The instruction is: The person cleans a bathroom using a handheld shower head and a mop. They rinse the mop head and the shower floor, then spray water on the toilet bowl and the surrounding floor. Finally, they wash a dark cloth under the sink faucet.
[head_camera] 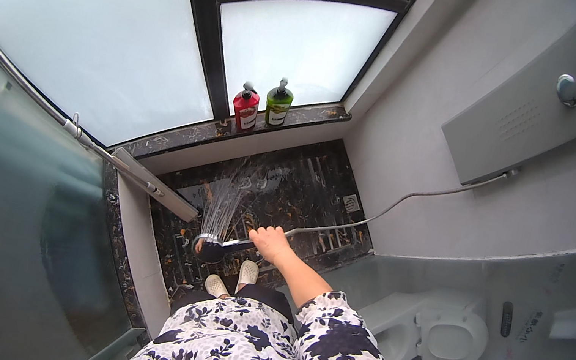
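Note:
My right hand (272,244) grips the handle of a hand shower (209,248), its head reaching out to the left. Fine jets of water (225,203) spray from the head toward the far side of the dark marbled floor (286,191), which looks wet. From my grip a flexible shower hose (406,198) runs up to a grey wall-mounted shower panel (506,120). Below the shower head are my feet in cream clogs (248,272). My left hand is out of view.
A long-handled flat mop (154,185) leans at the left. Red (246,108) and green (279,103) pump bottles stand on the stone windowsill (181,132). A floor drain (351,203) lies near the right wall. Behind a glass partition (519,313) at right is a toilet (451,336).

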`<act>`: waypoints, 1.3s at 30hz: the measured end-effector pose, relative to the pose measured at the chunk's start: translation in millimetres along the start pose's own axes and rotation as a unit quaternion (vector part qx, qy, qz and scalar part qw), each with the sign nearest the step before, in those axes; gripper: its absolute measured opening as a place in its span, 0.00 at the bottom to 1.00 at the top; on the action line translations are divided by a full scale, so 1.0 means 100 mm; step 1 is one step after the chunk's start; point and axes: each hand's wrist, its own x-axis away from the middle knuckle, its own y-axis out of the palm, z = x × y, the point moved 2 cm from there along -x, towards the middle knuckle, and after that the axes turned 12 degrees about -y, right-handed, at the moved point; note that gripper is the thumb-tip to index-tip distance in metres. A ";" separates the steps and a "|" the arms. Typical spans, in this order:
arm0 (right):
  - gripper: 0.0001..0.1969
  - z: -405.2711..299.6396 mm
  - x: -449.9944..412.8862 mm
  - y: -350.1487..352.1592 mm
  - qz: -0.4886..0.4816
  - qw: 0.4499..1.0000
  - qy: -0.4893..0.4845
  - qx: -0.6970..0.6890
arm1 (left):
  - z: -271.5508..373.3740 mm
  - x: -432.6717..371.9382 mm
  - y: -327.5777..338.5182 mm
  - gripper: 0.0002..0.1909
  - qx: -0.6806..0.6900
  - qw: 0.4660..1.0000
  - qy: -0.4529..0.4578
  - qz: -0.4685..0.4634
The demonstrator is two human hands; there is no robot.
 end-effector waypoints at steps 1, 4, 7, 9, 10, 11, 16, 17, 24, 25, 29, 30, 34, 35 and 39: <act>0.07 -0.06 -0.04 0.06 -0.011 1.000 -0.018 -0.010 | -0.08 -0.03 -0.02 0.08 0.019 1.000 0.023 0.009; 0.09 -0.06 -0.10 0.31 -0.076 0.995 0.046 -0.041 | 1.01 0.65 -0.20 0.11 0.069 0.997 0.020 -0.017; 0.09 -0.05 -0.24 0.41 -0.149 0.978 0.132 -0.068 | 1.00 0.89 -0.17 0.10 0.196 0.980 -0.008 0.042; 0.10 -0.01 -0.27 0.50 -0.155 0.979 0.119 -0.056 | 0.84 0.90 -0.19 0.11 0.180 0.983 0.031 0.007; 0.10 0.00 -0.29 0.49 -0.130 0.985 0.105 -0.046 | 0.79 0.90 -0.17 0.11 0.147 0.989 0.033 -0.002; 0.10 0.00 -0.32 0.48 -0.105 0.990 0.091 -0.037 | 0.69 0.88 -0.18 0.11 0.106 0.994 0.017 -0.005; 0.07 0.20 -0.28 0.29 0.024 0.989 0.092 -0.109 | 0.56 0.34 -0.12 0.12 0.012 1.000 -0.025 -0.009; 0.06 0.23 -0.27 0.20 0.061 0.984 0.088 -0.145 | 0.68 0.11 -0.10 0.12 0.009 1.000 0.010 -0.006; 0.16 0.06 0.13 -0.64 0.263 0.929 0.163 -0.204 | 4.34 0.26 1.18 0.19 0.244 0.896 0.110 -0.355; 0.15 0.09 0.22 -0.74 0.291 0.919 0.168 -0.205 | 4.77 0.45 1.36 0.18 0.286 0.864 0.071 -0.407; 0.21 0.29 0.55 -1.22 0.295 0.924 0.084 -0.228 | 5.80 0.22 2.25 0.11 0.340 0.769 -0.064 -0.537; 0.25 0.39 0.72 -1.61 0.212 0.943 0.123 -0.225 | 5.97 0.27 2.34 0.10 0.335 0.784 -0.043 -0.521; 0.30 1.65 1.68 -2.79 0.351 0.883 0.309 0.026 | 6.43 0.36 2.36 0.12 0.314 0.829 -0.015 -0.462; 0.31 1.97 2.03 -3.34 0.403 0.850 0.318 0.119 | 6.51 0.30 2.36 0.13 0.301 0.835 -0.019 -0.460; 0.31 2.44 3.36 -5.34 0.452 0.650 0.443 0.420 | 6.72 0.03 2.41 0.13 0.240 0.855 -0.037 -0.458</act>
